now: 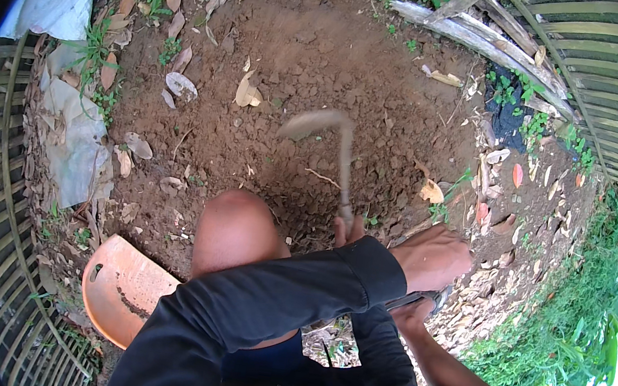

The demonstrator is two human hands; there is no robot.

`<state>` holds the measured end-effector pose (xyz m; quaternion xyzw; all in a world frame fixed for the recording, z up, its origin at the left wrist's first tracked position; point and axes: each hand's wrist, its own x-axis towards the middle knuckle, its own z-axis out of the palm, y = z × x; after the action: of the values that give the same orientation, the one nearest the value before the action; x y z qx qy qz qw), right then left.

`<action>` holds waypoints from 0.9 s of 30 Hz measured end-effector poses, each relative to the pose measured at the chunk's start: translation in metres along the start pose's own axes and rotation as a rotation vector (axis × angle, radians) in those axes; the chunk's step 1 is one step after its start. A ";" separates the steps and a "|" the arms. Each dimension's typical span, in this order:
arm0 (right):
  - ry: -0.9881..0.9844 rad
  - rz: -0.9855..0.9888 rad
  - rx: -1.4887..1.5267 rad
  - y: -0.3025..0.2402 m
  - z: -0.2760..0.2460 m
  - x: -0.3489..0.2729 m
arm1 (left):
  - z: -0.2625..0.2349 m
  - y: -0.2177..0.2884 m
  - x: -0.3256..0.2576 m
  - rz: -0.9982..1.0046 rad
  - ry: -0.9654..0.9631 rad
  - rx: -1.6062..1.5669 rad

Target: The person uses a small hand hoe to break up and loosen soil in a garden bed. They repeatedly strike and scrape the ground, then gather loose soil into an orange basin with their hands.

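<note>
Both hands, left hand (438, 257) and right hand (412, 312), clench the hoe (335, 145), its blurred blade mid-swing over loose soil (321, 52) at twelve o'clock; next, likely a controlled chop.

Place: an outdoor garden plot
Ground: bare brown clumped soil (320, 60) strewn with dry fallen leaves (248, 91)
Edges: green weeds (585, 311), dried palm fronds (603, 68), white plastic sheeting (76, 137)

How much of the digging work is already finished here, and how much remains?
Done: a broad patch of soil looks broken into loose clods. In hand: the left hand grips the hoe, its blade blurred above the ground; the right hand is mostly hidden. Left: dry leaves and weeds remain around the edges.
</note>
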<state>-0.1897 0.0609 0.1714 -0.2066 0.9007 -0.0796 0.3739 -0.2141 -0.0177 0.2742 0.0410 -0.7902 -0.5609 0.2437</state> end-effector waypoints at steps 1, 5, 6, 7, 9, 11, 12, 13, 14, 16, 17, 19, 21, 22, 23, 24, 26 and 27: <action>-0.029 0.042 -0.032 0.000 0.001 -0.001 | -0.004 0.001 0.002 0.052 -0.008 0.042; 0.072 -0.094 0.252 -0.016 0.002 -0.005 | -0.012 0.006 0.013 -0.098 -0.162 0.125; 0.082 -0.026 0.282 -0.023 0.001 -0.004 | -0.012 0.007 0.013 -0.138 -0.234 0.117; 0.143 -0.125 0.291 -0.029 0.000 -0.006 | -0.012 0.005 0.013 -0.171 -0.307 0.143; 0.128 -0.116 0.090 -0.040 -0.004 -0.003 | -0.009 0.002 0.013 -0.109 -0.227 0.035; 0.108 -0.135 -0.127 -0.044 -0.006 0.000 | -0.005 -0.004 0.016 -0.010 -0.173 0.092; 0.100 -0.155 -0.145 -0.042 -0.008 -0.001 | -0.005 -0.007 0.015 0.010 -0.173 0.074; 0.129 -0.204 -0.138 -0.042 -0.008 0.002 | -0.004 -0.010 0.015 0.013 -0.134 0.101; 0.132 -0.220 -0.081 -0.038 -0.008 -0.001 | -0.004 -0.011 0.013 0.012 -0.131 0.107; 0.091 -0.203 0.007 -0.034 -0.007 -0.001 | -0.001 -0.009 0.009 -0.031 -0.146 0.056; 0.128 -0.163 0.027 -0.032 -0.007 0.000 | -0.001 -0.009 0.008 -0.025 -0.156 0.053; 0.156 -0.246 0.002 -0.033 -0.006 0.000 | 0.001 -0.007 0.007 -0.010 -0.179 0.043; 0.125 -0.289 -0.179 -0.038 -0.007 0.002 | 0.003 -0.007 0.007 0.048 -0.153 0.091; 0.114 -0.258 -0.204 -0.040 -0.009 0.003 | 0.003 -0.007 0.008 0.094 -0.108 0.101; 0.113 -0.229 -0.198 -0.041 -0.010 0.002 | 0.004 -0.007 0.010 0.076 -0.130 0.111; 0.105 -0.250 -0.153 -0.041 -0.013 0.003 | 0.004 -0.007 0.010 0.081 -0.117 0.106; 0.032 -0.101 -0.096 -0.035 -0.016 0.002 | 0.005 -0.004 0.012 0.067 -0.093 0.064; 0.111 -0.227 -0.009 -0.030 -0.015 0.004 | 0.005 -0.004 0.013 0.078 -0.083 0.056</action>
<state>-0.1935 0.0315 0.1890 -0.3042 0.8911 -0.1289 0.3111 -0.2283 -0.0187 0.2736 -0.0064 -0.8160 -0.5298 0.2312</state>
